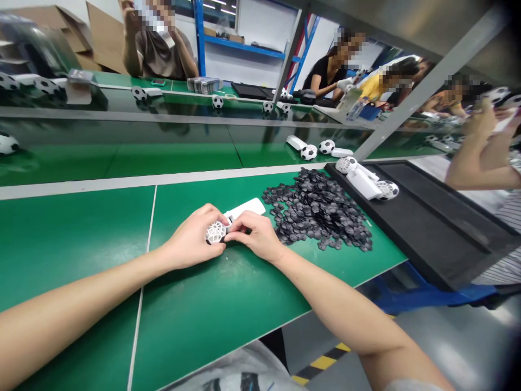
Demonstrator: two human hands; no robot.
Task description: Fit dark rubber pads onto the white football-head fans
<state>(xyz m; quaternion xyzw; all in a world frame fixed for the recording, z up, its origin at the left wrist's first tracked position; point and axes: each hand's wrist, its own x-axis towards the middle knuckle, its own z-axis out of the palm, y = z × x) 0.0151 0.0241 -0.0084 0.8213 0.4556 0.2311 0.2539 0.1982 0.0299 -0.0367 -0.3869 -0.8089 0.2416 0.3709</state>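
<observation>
My left hand (pixel 197 237) is closed around the round, soccer-ball-patterned head of a white handled device (pixel 216 232), whose facing side is an open white lattice. The device's flat white handle (pixel 248 208) points away to the right, just above the green table. At the right side of the ball, my right hand (pixel 256 234) pinches with thumb and forefinger. Whether a small piece sits between those fingertips is hidden. Just right of this hand spreads a pile of small black flat pieces (pixel 321 209).
A black tray (pixel 431 239) at the right holds several similar white devices (pixel 364 182). Beyond the table's pale edge runs a glossy green belt (pixel 171 149) carrying more ball-headed devices (pixel 309 152). A slanted grey post (pixel 399 117) rises at the right. Several people work across the belt.
</observation>
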